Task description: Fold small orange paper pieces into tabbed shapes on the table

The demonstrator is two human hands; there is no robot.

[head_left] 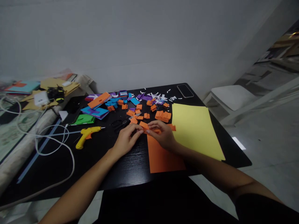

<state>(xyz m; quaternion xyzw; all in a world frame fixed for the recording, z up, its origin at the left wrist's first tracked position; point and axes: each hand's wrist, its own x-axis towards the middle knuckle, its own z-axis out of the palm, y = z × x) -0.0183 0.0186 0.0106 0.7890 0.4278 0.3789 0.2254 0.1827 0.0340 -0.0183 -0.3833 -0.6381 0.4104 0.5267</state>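
Your left hand (pixel 126 139) and right hand (pixel 165 136), both nearly closed, pinch a folded orange paper piece (pixel 144 125), any lettering on the yellow glue gun (pixel 87 137) being unreadably small.

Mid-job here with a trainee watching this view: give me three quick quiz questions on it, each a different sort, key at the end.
1. What colour is the small paper piece held between the left hand and the right hand?
2. True or false: the glue gun lies farther left than the left hand.
3. Fill in: just beyond the far edge of the yellow paper lies a ___.

Key: 1. Orange. 2. True. 3. Phone.
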